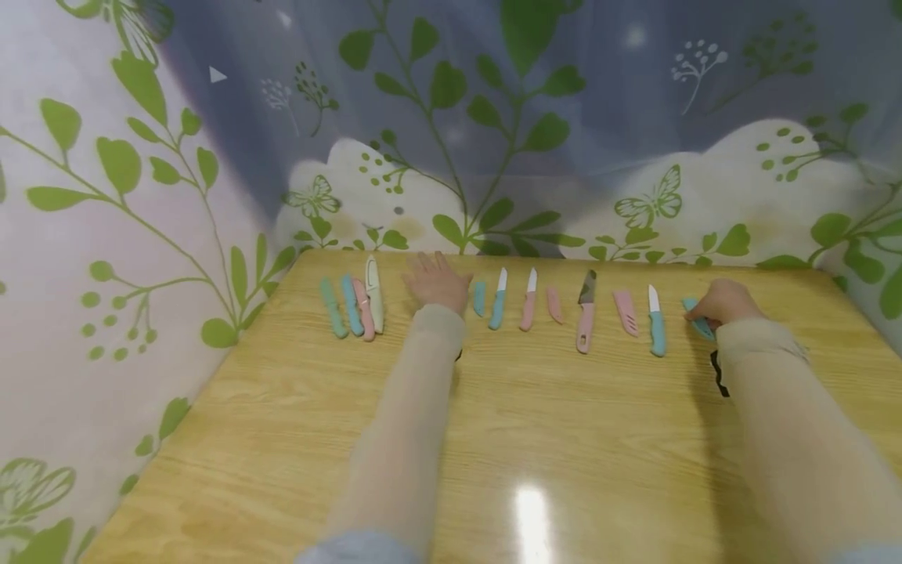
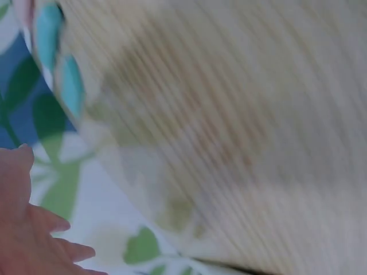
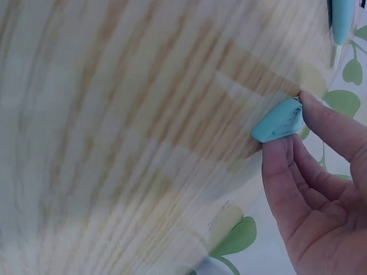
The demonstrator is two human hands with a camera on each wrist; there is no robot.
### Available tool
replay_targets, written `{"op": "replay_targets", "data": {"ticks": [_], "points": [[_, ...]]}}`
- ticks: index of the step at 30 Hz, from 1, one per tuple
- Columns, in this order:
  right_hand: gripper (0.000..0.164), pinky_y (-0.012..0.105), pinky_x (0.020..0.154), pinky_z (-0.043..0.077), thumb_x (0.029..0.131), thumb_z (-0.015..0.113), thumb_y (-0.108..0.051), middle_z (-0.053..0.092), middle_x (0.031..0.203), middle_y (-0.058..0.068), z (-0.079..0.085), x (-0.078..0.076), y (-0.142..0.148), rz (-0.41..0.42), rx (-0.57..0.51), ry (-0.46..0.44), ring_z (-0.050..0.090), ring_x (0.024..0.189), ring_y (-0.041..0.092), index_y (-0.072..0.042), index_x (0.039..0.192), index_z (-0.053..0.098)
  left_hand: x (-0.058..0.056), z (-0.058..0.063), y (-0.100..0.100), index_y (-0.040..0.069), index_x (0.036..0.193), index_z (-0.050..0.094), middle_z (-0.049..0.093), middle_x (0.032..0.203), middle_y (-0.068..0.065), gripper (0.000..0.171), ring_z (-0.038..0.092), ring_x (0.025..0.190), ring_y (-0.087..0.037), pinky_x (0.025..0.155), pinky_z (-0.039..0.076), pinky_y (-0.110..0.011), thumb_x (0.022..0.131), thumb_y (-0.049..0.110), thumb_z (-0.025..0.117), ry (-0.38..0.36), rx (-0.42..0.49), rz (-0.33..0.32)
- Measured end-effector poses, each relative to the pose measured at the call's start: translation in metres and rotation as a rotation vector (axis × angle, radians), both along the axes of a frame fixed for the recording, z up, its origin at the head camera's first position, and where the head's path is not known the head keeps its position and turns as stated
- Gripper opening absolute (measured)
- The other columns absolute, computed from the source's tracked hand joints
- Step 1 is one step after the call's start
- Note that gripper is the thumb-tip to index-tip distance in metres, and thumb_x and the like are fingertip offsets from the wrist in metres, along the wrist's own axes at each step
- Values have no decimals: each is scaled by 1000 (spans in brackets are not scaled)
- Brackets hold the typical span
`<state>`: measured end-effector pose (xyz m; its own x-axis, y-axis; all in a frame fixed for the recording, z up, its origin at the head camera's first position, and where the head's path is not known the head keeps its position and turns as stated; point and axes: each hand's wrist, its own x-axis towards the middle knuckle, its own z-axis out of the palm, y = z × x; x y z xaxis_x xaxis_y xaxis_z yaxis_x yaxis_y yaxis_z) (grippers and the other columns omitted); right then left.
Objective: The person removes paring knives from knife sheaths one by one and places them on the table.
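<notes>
My right hand pinches a teal knife sheath between thumb and fingers at the right of the table. Just left of it lies a teal-handled knife with a bare white blade. Near the table's back edge my left hand is held palm down, fingers spread, holding nothing; whether it touches the wood I cannot tell. A small blue sheath and a blue-handled knife lie to its right. On its other side is a cream sheathed knife.
Along the back of the wooden table lie a pink knife, a pink sheath, a dark-bladed pink knife and a slotted pink sheath. Farther left are green, blue and pink knives. Leaf-patterned cloth hangs behind.
</notes>
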<state>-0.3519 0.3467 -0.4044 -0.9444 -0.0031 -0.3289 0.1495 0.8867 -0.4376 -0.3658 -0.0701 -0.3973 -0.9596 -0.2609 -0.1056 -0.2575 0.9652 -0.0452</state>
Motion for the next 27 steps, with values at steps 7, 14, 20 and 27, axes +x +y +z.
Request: {"op": "replay_targets", "data": {"ticks": [7, 14, 20, 27], "points": [[28, 28, 55, 43, 87, 65, -16, 49, 52, 0, -1, 3, -2, 4, 8, -2, 47, 51, 13, -1, 66, 56, 7, -9, -54, 15, 157, 4, 4, 162, -17, 73, -1, 147, -44, 117, 17, -58, 102, 55, 29, -3, 9, 50], [27, 28, 55, 43, 88, 65, -15, 48, 52, 1, 2, 5, -2, -3, 5, -10, 47, 51, 13, 1, 69, 56, 14, -19, -93, 10, 156, -4, -5, 160, -24, 81, -5, 147, -45, 117, 10, -61, 101, 56, 34, -13, 129, 121], [27, 28, 53, 42, 88, 65, -15, 46, 51, -1, 1, 4, -1, -9, -7, -13, 45, 49, 12, 0, 68, 55, 17, -20, -111, 3, 154, -6, -8, 159, -26, 88, -8, 145, -48, 115, 8, -65, 99, 59, 33, -54, 140, 133], [27, 28, 53, 41, 88, 65, -15, 45, 49, -2, 2, 4, -3, -17, -15, -27, 44, 48, 11, -1, 66, 55, 15, -24, -109, -1, 153, -7, -15, 159, -22, 85, -14, 145, -46, 115, 0, -64, 101, 55, 31, -144, 190, 123]]}}
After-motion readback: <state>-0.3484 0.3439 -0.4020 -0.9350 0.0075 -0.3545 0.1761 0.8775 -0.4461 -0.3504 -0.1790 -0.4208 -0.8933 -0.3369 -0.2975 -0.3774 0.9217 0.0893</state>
